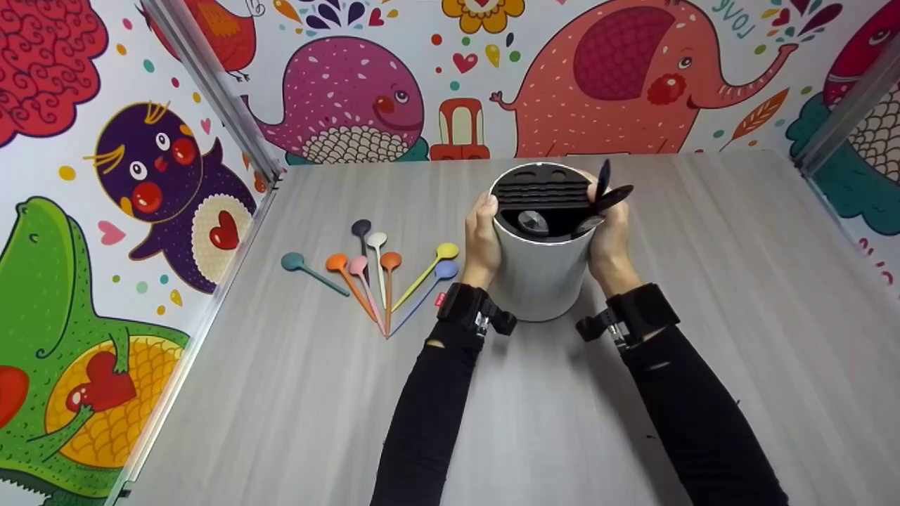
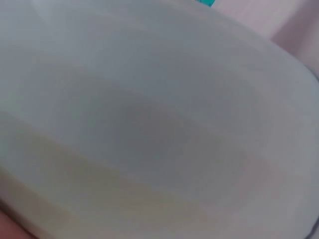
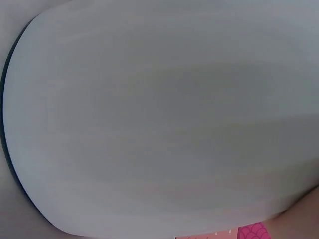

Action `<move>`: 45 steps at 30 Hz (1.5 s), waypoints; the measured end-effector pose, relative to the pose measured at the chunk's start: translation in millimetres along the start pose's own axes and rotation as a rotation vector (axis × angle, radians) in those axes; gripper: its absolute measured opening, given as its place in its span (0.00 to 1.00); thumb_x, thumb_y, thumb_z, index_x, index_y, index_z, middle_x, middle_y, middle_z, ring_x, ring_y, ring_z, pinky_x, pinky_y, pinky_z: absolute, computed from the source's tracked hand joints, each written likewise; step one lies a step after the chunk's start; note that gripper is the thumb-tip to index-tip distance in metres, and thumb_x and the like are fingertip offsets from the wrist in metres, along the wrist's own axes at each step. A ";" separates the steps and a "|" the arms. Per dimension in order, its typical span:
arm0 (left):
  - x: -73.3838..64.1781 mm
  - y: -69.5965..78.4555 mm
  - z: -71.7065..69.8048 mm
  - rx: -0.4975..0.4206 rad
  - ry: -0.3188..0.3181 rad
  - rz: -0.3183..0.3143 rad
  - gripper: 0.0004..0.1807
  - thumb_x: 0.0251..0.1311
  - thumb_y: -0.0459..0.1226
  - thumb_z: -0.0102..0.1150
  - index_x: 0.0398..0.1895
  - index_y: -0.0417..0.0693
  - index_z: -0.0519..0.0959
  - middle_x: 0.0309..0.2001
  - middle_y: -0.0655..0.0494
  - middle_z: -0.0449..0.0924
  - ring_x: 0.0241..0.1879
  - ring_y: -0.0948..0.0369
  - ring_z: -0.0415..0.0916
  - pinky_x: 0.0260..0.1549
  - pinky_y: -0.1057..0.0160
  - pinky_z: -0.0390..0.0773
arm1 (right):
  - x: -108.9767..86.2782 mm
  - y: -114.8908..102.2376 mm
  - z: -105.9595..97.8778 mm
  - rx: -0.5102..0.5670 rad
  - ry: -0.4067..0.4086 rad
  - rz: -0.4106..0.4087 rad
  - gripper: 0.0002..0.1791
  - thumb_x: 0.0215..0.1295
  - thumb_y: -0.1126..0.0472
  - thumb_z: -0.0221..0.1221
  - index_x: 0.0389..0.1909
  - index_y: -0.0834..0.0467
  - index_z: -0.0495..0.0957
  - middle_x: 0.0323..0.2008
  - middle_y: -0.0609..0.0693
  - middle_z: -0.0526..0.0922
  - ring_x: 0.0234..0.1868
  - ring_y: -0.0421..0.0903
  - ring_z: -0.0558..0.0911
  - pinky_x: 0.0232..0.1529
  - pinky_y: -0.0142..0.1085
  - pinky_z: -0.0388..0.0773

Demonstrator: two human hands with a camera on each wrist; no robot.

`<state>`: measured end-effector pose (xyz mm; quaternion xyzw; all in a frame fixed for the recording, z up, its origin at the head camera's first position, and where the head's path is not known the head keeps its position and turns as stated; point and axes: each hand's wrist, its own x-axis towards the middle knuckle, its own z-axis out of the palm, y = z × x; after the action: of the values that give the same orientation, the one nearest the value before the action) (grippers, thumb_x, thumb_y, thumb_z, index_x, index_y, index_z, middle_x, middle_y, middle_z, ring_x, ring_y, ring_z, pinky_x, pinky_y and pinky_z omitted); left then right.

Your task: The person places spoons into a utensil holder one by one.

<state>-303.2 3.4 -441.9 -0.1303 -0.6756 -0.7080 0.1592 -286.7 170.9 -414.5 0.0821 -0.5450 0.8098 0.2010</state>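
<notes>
Between both hands stands a round light-grey utensil holder with a black slotted insert in its top. My left hand grips its left side, thumb near the rim. The right hand holds the opposite side, its fingertips partly hidden behind dark utensils that lean out over the right rim. A shiny spoon-like head shows inside the front compartment. In the left wrist view the holder's smooth wall fills nearly everything; the right wrist view likewise shows mostly wall, with a dark base edge at left.
Left of the holder, several colored spoons lie fanned out on the grey wood-look table, among them a teal spoon, a yellow spoon and a blue spoon. Panels with cartoon animals enclose the table at back and sides.
</notes>
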 end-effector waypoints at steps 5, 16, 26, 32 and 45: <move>-2.0 -1.2 3.4 -0.003 0.018 0.018 0.27 0.63 0.47 0.30 0.45 0.37 0.76 0.41 0.47 0.76 0.42 0.67 0.70 0.48 0.70 0.69 | 0.5 0.2 -2.2 -0.028 -0.007 -0.020 0.31 0.58 0.50 0.53 0.53 0.72 0.75 0.42 0.52 0.86 0.43 0.43 0.83 0.51 0.35 0.75; -1.2 4.2 -2.9 0.058 -0.036 -0.009 0.29 0.64 0.50 0.30 0.49 0.39 0.75 0.46 0.47 0.76 0.47 0.63 0.71 0.54 0.66 0.68 | 2.4 -1.9 -2.6 -0.008 -0.041 -0.006 0.33 0.53 0.49 0.57 0.53 0.70 0.75 0.44 0.54 0.85 0.45 0.44 0.82 0.52 0.34 0.74; 4.6 12.5 -37.1 0.318 -0.147 -0.067 0.42 0.62 0.68 0.23 0.69 0.54 0.63 0.67 0.54 0.68 0.67 0.59 0.65 0.67 0.55 0.62 | 1.2 -0.2 -2.1 -0.007 -0.007 -0.002 0.29 0.54 0.52 0.55 0.52 0.70 0.76 0.41 0.52 0.86 0.41 0.43 0.83 0.50 0.34 0.75; 14.4 9.2 -62.5 0.677 -0.161 -0.089 0.32 0.66 0.61 0.34 0.65 0.56 0.68 0.63 0.55 0.72 0.62 0.57 0.70 0.61 0.53 0.67 | 2.2 -0.3 -3.0 -0.018 0.020 0.013 0.26 0.57 0.55 0.53 0.51 0.69 0.77 0.39 0.49 0.86 0.41 0.42 0.83 0.49 0.33 0.75; 9.1 -27.5 -85.0 1.343 -0.343 -0.328 0.44 0.57 0.65 0.47 0.74 0.57 0.54 0.74 0.41 0.48 0.73 0.44 0.46 0.65 0.37 0.52 | 2.9 2.2 -1.5 -0.026 0.028 -0.001 0.24 0.59 0.59 0.47 0.49 0.70 0.78 0.37 0.48 0.87 0.39 0.42 0.83 0.48 0.34 0.75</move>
<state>-320.0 -80.9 -467.9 -0.0102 -0.9923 -0.1229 -0.0119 -290.2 172.3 -415.9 0.0683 -0.5527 0.8035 0.2102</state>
